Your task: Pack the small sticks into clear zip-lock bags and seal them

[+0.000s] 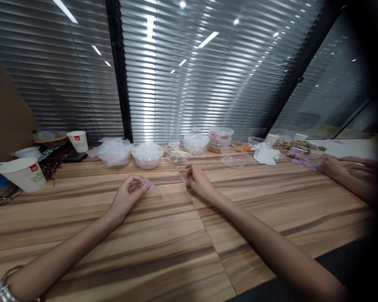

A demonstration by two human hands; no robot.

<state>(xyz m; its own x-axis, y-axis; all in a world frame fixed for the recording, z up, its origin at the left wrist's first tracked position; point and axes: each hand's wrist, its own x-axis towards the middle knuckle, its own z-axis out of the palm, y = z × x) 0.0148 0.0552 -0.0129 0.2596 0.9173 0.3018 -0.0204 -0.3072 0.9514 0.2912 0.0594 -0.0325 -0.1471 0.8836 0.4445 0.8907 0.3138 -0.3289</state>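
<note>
Two bare hands reach over the wood-grain table (164, 251) in the head view. The left hand (130, 195), just left of centre, pinches a translucent plastic piece (153, 187) between thumb and fingers; its tapered end points toward the middle of the frame. The right hand (199, 181), near the centre, has its fingers loosely bent and partly open, with nothing plainly in them, though a thin film there could not be ruled out. As a judgement, the handling is at an early or middle stage: the piece is already in the left hand's grip, apart from the right hand and joined to nothing visible, and how much is left cannot be read from this view. Along the table's far side stand a white-topped round tub (147, 156), a clear tub with pale bits (178, 153), a stack of coloured tubs (220, 139), and, farther right, crumpled white tissue (266, 153). Crinkled plastic bags (113, 151) hide much of whatever lies beneath them at centre left. Whether the piece's tip touches the table is hard to tell, and so is whether it is a bag or a strip. At right, another person's hand (334, 168) meets a blurred purplish item (302, 160); black shadow cuts off that edge, and the wearer's forearms run out at the bottom.
</note>
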